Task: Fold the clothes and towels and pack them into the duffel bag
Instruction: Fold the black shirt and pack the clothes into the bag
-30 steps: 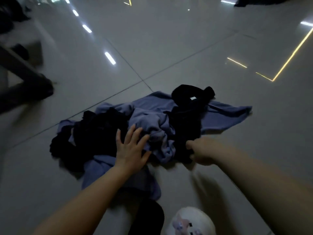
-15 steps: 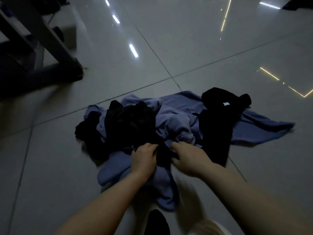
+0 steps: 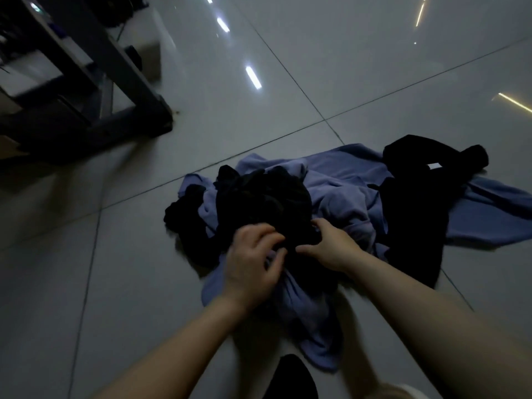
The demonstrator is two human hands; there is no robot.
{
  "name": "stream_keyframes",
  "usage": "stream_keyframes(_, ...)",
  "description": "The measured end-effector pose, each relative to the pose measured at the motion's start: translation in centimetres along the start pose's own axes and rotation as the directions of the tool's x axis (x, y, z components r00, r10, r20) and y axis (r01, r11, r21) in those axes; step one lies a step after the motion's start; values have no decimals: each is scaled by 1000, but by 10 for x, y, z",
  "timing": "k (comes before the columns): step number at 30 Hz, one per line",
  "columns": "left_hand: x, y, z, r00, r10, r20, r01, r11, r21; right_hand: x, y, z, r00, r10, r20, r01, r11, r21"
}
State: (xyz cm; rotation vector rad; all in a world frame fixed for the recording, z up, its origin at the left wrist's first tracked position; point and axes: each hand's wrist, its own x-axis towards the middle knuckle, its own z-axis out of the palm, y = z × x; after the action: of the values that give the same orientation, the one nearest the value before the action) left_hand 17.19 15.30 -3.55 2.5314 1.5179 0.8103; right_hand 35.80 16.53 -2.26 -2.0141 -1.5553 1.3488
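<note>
A heap of laundry lies on the tiled floor [image 3: 374, 67]. It holds crumpled blue-purple cloth [image 3: 339, 194], a bunched black garment [image 3: 259, 197] on top at the left, and a second black garment [image 3: 414, 214] draped at the right with a small white label. My left hand [image 3: 253, 263] and my right hand [image 3: 331, 246] are both at the near edge of the bunched black garment, fingers curled into its fabric. No duffel bag is in view.
A grey metal frame with a dark base [image 3: 95, 110] stands at the upper left, close to the heap. A dark shape [image 3: 290, 375] sits at the bottom edge between my forearms. Floor tiles reflect ceiling lights.
My left hand went from lying open on the pile to gripping the black garment. My right hand moved left from the right black piece to the same garment. The view swung left.
</note>
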Motion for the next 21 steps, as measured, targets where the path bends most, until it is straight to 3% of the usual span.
stream_keyframes(2,25,-19,-13,959,-261,-115,267,962,47,6,-2,8,999,27,-35,-27,999,-17)
stream_keyframes(3,38,-27,-18,902,-422,-89,425,905,17,7,-4,9,997,10,-77,-12,999,-29)
stream_keyframes(5,62,-42,-21,724,-684,85,690,719,-89,6,-4,0,976,-24,-218,25,1000,3)
stream_keyframes(6,67,-48,-20,648,-740,179,761,639,-114,5,-1,-10,946,-17,-325,26,999,22)
stream_keyframes(8,65,-57,-13,584,-777,235,812,564,-150,3,10,-36,855,38,-517,-20,999,42)
stream_keyframes(10,54,-57,-6,523,-832,185,824,438,-359,2,30,-61,811,119,-573,-85,993,86)
stream_keyframes(13,50,-50,-6,392,-849,355,683,10,-730,0,57,-76,826,188,-531,-193,980,47)
stream_keyframes(15,56,-42,-8,352,-841,411,590,-141,-795,-1,65,-73,836,195,-513,-211,977,27)
stream_keyframes(18,66,-37,-9,322,-885,336,524,-129,-842,-1,64,-72,833,194,-519,-174,981,87)
stream_keyframes(21,71,-35,-12,365,-920,141,573,103,-813,0,57,-84,816,205,-540,-116,974,194)
